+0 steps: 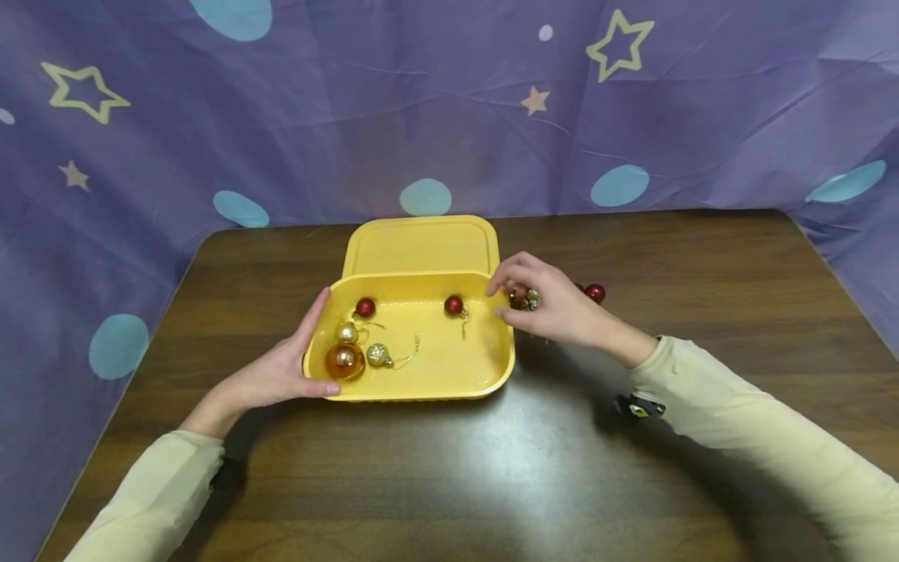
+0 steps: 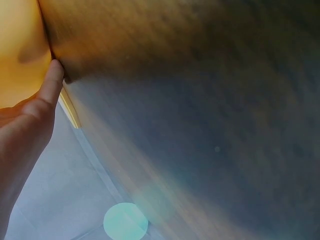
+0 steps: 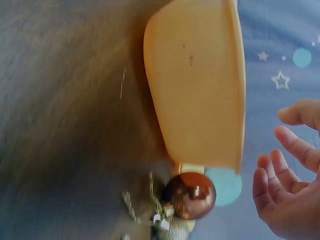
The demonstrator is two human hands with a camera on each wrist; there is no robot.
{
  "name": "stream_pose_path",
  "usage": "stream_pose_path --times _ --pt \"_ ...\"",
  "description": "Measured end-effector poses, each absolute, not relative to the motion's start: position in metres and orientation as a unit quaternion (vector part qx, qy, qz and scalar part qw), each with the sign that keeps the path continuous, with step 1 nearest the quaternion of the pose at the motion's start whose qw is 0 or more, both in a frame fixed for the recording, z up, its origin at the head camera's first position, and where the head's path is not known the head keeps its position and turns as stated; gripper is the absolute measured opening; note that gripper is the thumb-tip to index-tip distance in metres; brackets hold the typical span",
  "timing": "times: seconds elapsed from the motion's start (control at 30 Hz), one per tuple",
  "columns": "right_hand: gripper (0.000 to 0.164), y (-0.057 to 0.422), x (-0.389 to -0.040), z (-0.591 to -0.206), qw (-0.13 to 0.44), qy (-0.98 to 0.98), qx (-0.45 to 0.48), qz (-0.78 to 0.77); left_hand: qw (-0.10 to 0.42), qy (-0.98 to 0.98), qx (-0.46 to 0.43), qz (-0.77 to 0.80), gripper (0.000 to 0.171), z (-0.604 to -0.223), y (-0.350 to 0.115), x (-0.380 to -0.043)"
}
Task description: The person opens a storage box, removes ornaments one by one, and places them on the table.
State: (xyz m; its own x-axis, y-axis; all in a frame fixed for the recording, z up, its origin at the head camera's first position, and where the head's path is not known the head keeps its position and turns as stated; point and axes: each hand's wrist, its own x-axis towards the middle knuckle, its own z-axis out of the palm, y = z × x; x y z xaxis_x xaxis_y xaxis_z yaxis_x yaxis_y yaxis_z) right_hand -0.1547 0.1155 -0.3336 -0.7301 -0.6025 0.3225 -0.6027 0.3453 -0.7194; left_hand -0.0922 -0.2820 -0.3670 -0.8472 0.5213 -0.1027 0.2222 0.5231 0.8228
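The left hand [image 1: 284, 369] holds the left end of the yellow container [image 1: 438, 375] on the wooden table [image 1: 393, 476], thumb at near rim, fingers along end wall. Inside at left: amber ball [image 1: 344, 361], glittery ball [image 1: 378, 355], gold ball [image 1: 347, 332]; farther back, two red balls [image 1: 453, 304]. The right hand [image 1: 551, 304], fingers parted and curved, grips nothing beside the right rim. Other ornaments [image 1: 595, 293] lie partly behind it. The yellow lid [image 1: 421, 246] is behind the container; a purple curtain [image 1: 456, 140] hangs beyond.

purple star-patterned cloth [image 1: 435, 140] hangs behind a glossy brown wooden table [image 1: 365, 484].
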Motion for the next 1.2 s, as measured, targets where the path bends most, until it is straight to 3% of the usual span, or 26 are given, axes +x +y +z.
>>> stream_pose_path --times 0.43,1.2 --pt "0.021 0.067 -0.143 -0.337 -0.029 -0.791 0.443 0.421 0.17 0.856 0.212 0.439 0.125 -0.366 -0.285 -0.091" --pt "0.034 0.008 -0.131 -0.346 -0.136 -0.805 0.442 0.372 0.171 0.858 0.214 0.435 0.124 -0.368 -0.283 -0.093"
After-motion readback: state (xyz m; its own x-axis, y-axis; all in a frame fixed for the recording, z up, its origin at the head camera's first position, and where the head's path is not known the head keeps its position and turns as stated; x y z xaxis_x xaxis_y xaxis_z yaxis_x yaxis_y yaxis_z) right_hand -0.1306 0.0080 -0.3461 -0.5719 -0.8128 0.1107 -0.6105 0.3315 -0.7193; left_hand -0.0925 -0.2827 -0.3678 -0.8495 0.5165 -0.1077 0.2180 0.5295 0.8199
